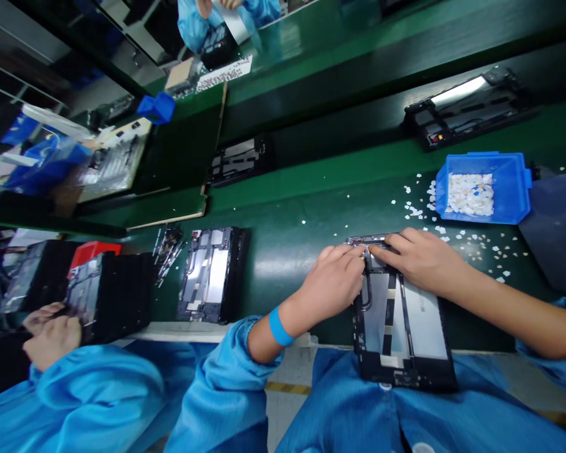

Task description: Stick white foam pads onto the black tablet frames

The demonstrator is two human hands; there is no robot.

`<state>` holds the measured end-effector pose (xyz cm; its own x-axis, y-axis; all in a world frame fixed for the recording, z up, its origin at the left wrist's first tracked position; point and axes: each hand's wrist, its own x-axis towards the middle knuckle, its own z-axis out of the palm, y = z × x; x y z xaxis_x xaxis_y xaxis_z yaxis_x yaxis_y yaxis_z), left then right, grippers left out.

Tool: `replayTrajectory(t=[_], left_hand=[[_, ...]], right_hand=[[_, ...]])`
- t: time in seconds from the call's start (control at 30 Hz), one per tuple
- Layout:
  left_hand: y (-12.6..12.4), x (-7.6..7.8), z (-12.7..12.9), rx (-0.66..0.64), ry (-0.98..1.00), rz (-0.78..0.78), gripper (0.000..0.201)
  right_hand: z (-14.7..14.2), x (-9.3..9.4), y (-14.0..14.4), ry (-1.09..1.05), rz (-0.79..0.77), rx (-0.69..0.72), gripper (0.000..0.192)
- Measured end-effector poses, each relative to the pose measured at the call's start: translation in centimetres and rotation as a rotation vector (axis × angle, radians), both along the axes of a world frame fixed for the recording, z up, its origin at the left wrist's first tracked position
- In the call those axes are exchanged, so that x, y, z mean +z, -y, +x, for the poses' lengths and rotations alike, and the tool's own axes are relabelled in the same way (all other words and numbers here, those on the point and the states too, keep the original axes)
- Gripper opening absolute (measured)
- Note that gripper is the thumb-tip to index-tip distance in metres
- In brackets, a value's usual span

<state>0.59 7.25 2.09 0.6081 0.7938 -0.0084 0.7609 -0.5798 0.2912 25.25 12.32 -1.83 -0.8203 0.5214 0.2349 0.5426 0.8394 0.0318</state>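
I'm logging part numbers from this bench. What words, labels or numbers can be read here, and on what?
None can be read.
White sheet with dark print at the far edge of the bench: too blurred to read.
Open device under the left hand and right hand: no legible marking.
Blue bin of white bits: no label visible.
Stacked devices: no readable text.

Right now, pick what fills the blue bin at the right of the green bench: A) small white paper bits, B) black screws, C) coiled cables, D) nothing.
A: the blue bin holds a heap of small white bits, and more of the same lie scattered on the green bench just beyond the right hand.
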Motion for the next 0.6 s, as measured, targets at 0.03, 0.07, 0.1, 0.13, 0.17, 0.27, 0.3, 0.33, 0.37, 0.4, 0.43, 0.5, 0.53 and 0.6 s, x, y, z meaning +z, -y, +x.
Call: replayTrajectory(t=[0.03,0.07,0.1,0.13,0.17,0.27,0.3,0.33,0.37,0.4,0.43,0.5,0.53,0.6], left_hand=[[-0.4,0.1,-0.2,0.031,0.085,-0.057,0.012],[-0.9,0.2,-0.3,0.067,0.176,-0.113,0.010],[-1.5,0.2,-0.4,0.104,0.263,-0.167,0.010],[-2.0,0.1,-0.4,0.137,0.329,-0.213,0.009],[-2.5,0.0,-0.4,0.162,0.363,-0.249,0.008],[-3.9,-0.6,0.2,0.189,0.307,-0.314,0.008],[-4.2,-0.7,0.4,0.194,0.270,-0.318,0.008],[-4.5,-0.8,0.6,0.200,0.240,-0.318,0.009],[-4.7,-0.9,0.8,0.206,0.222,-0.321,0.009],[-5.0,-0.9,0.9,0.212,0.215,-0.329,0.010],[-5.2,-0.9,1.0,0.218,0.217,-0.345,0.010],[-5.5,-0.9,1.1,0.222,0.237,-0.402,0.012],[-5.6,-1.0,1.0,0.225,0.247,-0.430,0.013],[-5.8,-1.0,1.1,0.236,0.254,-0.460,0.013]], right_hand=[[0.1,0.0,-0.2,0.000,0.001,0.006,0.033],[0.2,-0.2,-0.3,-0.004,0.002,0.014,0.032],[0.3,-0.3,-0.5,-0.011,0.003,0.023,0.031],[0.4,-0.5,-0.6,-0.022,0.003,0.032,0.031],[0.5,-0.7,-0.7,-0.034,0.002,0.038,0.030],[0.6,-1.1,-0.8,-0.066,-0.002,0.034,0.030],[0.6,-1.1,-0.8,-0.073,-0.002,0.029,0.030],[0.6,-1.1,-0.8,-0.078,-0.001,0.025,0.030],[0.6,-1.1,-0.7,-0.082,0.000,0.023,0.030],[0.5,-1.1,-0.7,-0.083,0.003,0.023,0.031],[0.5,-1.1,-0.7,-0.083,0.006,0.023,0.031],[0.5,-1.1,-0.7,-0.082,0.012,0.020,0.032],[0.5,-1.1,-0.7,-0.082,0.014,0.017,0.032],[0.5,-1.1,-0.7,-0.087,0.019,0.013,0.033]])
